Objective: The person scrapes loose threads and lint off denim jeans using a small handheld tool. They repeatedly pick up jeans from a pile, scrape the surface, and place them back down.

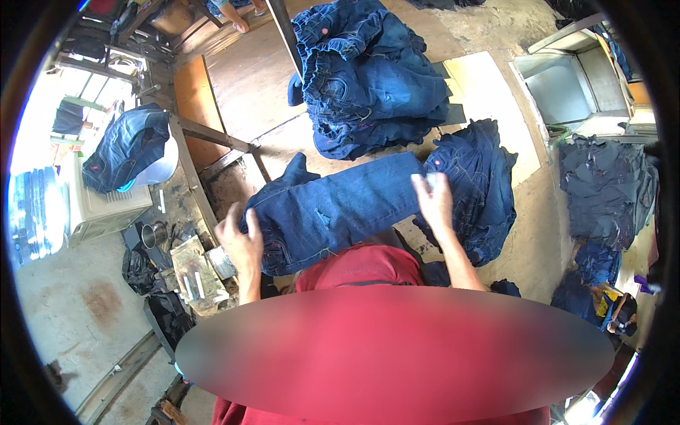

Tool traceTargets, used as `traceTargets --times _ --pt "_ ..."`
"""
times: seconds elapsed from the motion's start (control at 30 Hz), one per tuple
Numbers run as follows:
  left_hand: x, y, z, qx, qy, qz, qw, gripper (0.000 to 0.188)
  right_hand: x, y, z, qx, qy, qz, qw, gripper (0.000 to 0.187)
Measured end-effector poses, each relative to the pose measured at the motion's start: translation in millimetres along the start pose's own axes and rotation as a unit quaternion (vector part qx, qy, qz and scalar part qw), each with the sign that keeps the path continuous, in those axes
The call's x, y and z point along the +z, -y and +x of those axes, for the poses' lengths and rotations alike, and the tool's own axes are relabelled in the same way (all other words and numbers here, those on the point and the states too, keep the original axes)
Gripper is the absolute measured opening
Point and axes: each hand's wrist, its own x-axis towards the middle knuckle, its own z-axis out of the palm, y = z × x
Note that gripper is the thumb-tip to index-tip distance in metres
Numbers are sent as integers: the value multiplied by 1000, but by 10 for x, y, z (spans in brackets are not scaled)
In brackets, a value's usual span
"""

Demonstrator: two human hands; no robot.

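Blue denim trousers (340, 202) lie between spread left fingers (232, 219) and right fingers (443, 186) whose grip I cannot tell.

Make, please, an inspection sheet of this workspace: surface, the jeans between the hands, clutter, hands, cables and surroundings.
Surface: what supports the jeans is hidden; the brown floor beyond looks worn.
Jeans: dark blue jeans, spread out sideways between the hands.
Clutter: large denim pile ahead, crumpled denim heap at the right; metal cup and pale sticks at the left.
Hands: left hand at the jeans' left end, right hand at the right end; grip cannot be told.
Cables: nothing seen.
Surroundings: dark grey garments far right; another person's foot at the top.
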Motion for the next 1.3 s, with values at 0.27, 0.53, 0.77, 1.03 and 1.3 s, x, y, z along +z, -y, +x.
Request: traceTargets --times 0.27,0.53,0.77,1.03,1.3 --pt "332 438 483 -179 164 -47 969 63 113 -1194 14 445 123 524 716 66" --pt "319 -629 -9 -504 216 -408 730 54 -220 -1825 1352 197 -344 372 839 38" --pt "1668 -3246 118 -287 434 -638 568 78 -3333 -2176 2659 128 -515 416 738 30" --pt "1089 -5375 1628 60 445 -739 501 68 -5920 -877 3116 -36 -463 473 749 36" --pt "1425 -3914 3518 30 359 -597 717 49 -4432 -1952 2776 42 8 147 988 58"
